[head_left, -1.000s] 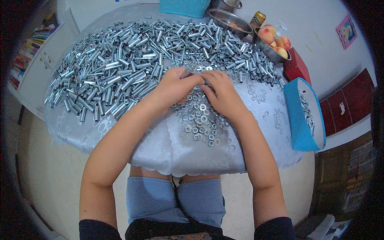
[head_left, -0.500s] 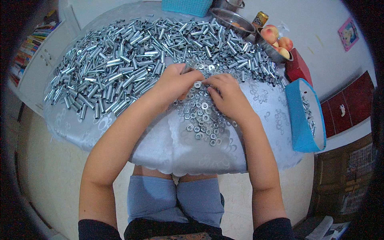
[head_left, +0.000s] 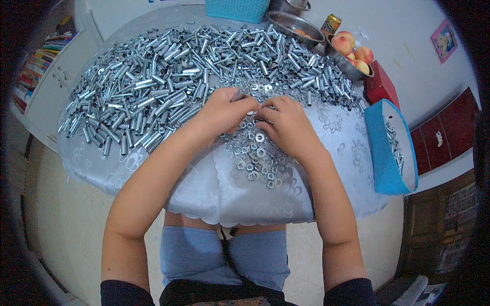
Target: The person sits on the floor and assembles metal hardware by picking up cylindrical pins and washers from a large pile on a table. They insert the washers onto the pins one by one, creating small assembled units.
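Note:
My left hand point(head_left: 223, 110) is closed round a short metal tube point(head_left: 238, 95), whose grey end pokes out above the fist. Against its fingertips, my right hand point(head_left: 287, 122) bends its thumb and fingers together in a pinch; whatever small piece lies between them is hidden. Both hands hover over a spread of washers and nuts point(head_left: 261, 152) that runs from the middle of the table toward its near edge. Behind and to the left lies a big heap of shiny metal tubes point(head_left: 153, 86).
A patterned silvery cloth point(head_left: 204, 191) covers the round table. On the right stands a blue fabric bin point(head_left: 385, 153) with metal pieces inside. Metal bowls point(head_left: 291, 25), peaches point(head_left: 363, 54), a can point(head_left: 331, 24), a red box point(head_left: 380, 84) and a turquoise basket point(head_left: 237, 10) line the far side.
My left hand has shifted slightly down and right. The fingers of my right hand have curled in closer to it, and the washer that showed between the hands is now mostly covered.

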Tool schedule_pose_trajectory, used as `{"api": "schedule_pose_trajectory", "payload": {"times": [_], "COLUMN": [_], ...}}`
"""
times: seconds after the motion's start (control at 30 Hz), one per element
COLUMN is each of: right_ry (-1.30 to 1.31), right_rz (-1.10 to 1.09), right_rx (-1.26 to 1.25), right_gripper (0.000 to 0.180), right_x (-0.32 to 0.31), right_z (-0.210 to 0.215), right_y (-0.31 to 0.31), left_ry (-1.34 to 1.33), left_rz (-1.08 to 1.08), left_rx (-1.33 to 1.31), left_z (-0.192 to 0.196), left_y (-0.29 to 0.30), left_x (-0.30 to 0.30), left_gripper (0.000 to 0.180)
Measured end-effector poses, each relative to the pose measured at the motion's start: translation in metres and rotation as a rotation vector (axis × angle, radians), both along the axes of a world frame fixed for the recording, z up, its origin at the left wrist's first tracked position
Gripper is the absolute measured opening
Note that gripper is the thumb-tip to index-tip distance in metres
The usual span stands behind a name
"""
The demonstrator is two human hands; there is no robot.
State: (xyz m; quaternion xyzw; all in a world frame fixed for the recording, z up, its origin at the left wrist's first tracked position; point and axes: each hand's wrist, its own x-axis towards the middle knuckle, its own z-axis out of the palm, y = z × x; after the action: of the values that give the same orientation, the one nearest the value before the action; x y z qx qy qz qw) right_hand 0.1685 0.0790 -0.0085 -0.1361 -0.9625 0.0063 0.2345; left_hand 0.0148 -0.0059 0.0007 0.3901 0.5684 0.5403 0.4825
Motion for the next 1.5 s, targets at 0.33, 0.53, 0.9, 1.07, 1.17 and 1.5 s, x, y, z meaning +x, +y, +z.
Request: {"api": "schedule_pose_trajectory", "payload": {"times": [0.33,0.53,0.9,1.07,1.17,1.5], "right_ry": [0.148,0.436,0.463,0.419,0.409,0.408], "right_rz": [0.034,0.063,0.093,0.086,0.081,-0.025], "right_rx": [-0.050,-0.169,-0.158,-0.120,-0.125,-0.348], "right_gripper": [0.019,0.018,0.019,0.018,0.017,0.015], "right_x": [-0.005,-0.005,-0.006,-0.004,-0.005,-0.005], "right_z": [0.006,0.021,0.019,0.021,0.020,0.020], "right_y": [-0.003,-0.014,-0.020,-0.017,-0.017,-0.025], "left_ry": [0.055,0.143,0.379,0.415,0.391,0.545], "left_rz": [-0.033,-0.116,-0.180,-0.185,-0.143,-0.087], "left_rx": [-0.014,-0.072,0.073,0.119,0.151,0.161], "left_z": [-0.002,0.001,-0.014,-0.017,-0.018,-0.015], "left_y": [0.000,-0.001,0.002,0.004,0.003,0.002], "left_x": [-0.002,0.000,-0.002,-0.004,-0.002,-0.001], "left_gripper": [0.016,0.019,0.021,0.021,0.023,0.026]}}
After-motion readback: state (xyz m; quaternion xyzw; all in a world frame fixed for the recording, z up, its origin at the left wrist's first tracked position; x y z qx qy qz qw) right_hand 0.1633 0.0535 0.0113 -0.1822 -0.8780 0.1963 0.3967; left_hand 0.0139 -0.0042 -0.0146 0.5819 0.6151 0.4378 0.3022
